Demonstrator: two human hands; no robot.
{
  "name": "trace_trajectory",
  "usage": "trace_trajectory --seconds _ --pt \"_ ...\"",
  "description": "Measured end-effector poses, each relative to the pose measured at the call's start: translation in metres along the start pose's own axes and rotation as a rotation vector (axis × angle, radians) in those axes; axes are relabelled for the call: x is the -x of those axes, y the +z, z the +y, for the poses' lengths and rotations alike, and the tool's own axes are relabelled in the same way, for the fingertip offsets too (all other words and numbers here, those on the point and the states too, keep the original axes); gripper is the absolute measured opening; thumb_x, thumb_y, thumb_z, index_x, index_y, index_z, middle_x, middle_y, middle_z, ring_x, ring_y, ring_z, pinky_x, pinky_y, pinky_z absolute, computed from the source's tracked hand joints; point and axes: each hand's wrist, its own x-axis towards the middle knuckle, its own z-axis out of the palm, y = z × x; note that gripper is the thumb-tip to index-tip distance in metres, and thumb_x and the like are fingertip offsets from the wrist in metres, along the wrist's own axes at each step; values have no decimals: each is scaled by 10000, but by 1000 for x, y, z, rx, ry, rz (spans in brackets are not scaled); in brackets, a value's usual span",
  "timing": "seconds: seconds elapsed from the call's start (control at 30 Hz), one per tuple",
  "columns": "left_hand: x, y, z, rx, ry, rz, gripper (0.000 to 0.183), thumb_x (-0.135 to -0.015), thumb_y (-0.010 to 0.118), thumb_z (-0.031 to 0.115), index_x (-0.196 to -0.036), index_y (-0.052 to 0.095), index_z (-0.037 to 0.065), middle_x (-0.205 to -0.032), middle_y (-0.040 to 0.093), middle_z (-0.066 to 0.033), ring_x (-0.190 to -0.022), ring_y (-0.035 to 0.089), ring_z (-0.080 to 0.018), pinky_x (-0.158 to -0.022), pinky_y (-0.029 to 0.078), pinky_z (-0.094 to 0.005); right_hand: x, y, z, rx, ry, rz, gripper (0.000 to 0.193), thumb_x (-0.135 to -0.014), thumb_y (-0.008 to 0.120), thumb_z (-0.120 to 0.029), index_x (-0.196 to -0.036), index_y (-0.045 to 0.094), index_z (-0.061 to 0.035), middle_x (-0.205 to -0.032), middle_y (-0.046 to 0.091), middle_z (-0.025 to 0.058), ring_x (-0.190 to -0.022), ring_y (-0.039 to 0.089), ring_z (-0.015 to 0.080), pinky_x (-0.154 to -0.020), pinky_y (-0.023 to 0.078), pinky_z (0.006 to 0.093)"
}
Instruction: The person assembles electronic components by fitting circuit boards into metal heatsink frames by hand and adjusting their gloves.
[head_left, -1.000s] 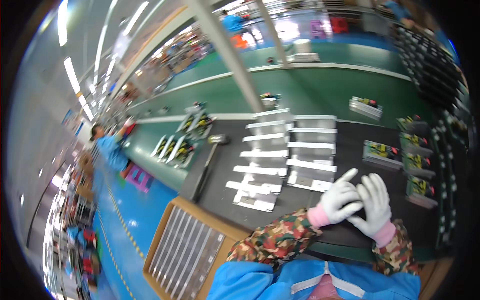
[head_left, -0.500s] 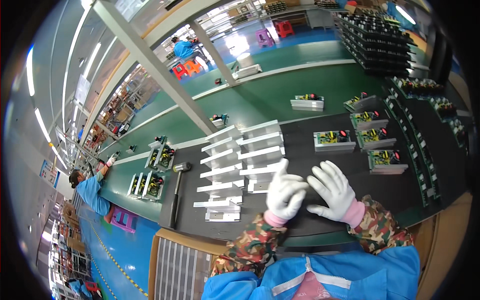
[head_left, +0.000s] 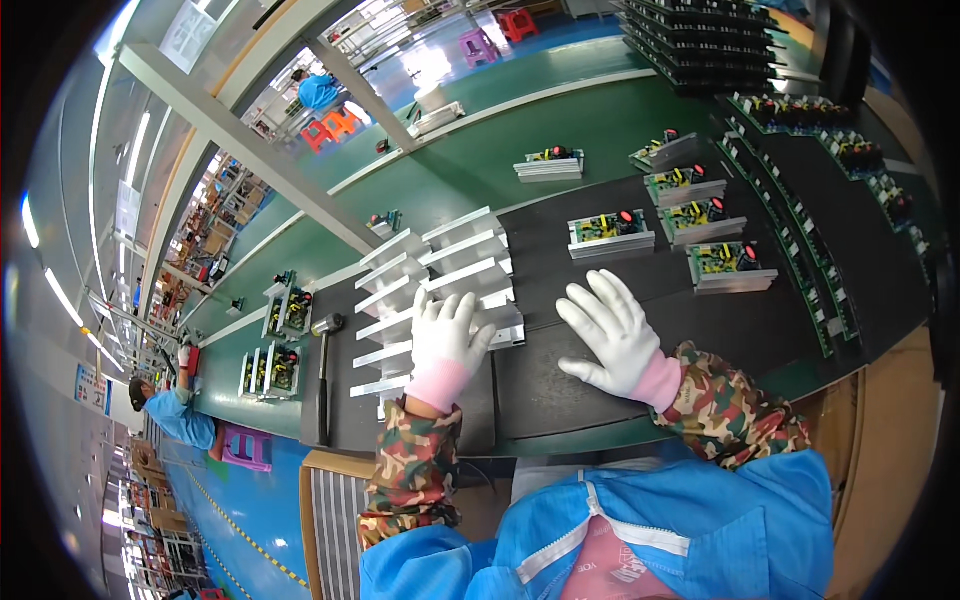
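Note:
My left hand (head_left: 445,342), in a white glove, lies over the near part of two rows of silver metal brackets (head_left: 467,257). Its fingers are a little bent and apart, with nothing visibly gripped; the glove hides some bracket edges. To the right, my right hand (head_left: 612,338), gloved too, is spread open above the black mat (head_left: 540,385) and holds nothing. Beyond it is a green circuit board on a metal bracket (head_left: 610,235), with similar assemblies (head_left: 735,268) further right. A mallet (head_left: 323,375) with a dark handle lies left of the bracket rows.
Long circuit board strips (head_left: 785,235) run along the right side, below a stack of black trays (head_left: 700,45). More board assemblies (head_left: 270,370) stand on the green bench at left. A slanting metal post (head_left: 250,150) rises behind. A co-worker (head_left: 180,410) sits far left.
My left hand has moved left and forward, from beside the brackets to over them, and its fingers have spread. My right hand has opened wider. The whole view has shifted.

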Motion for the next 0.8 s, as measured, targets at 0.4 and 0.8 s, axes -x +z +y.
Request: trace_trajectory --seconds 0.4,0.8 --pt "-12 6 28 258 377 -309 319 -831 692 250 -1115 704 107 -834 681 -67 -870 636 -274 -1164 338 -484 -4 -5 -1 12 -13 107 660 -946 510 -536 -1365 534 -26 -1445 495 169 -1406 375 398 -1189 256 561" --pt "13 35 64 195 259 -151 592 -957 516 494 -1223 611 -26 -1219 639 -204 -1155 593 -360 -1164 322 -477 -6 -7 0 -105 12 205 621 -969 464 -547 -1260 614 -19 -1392 544 175 -1387 410 383 -1200 220 580"
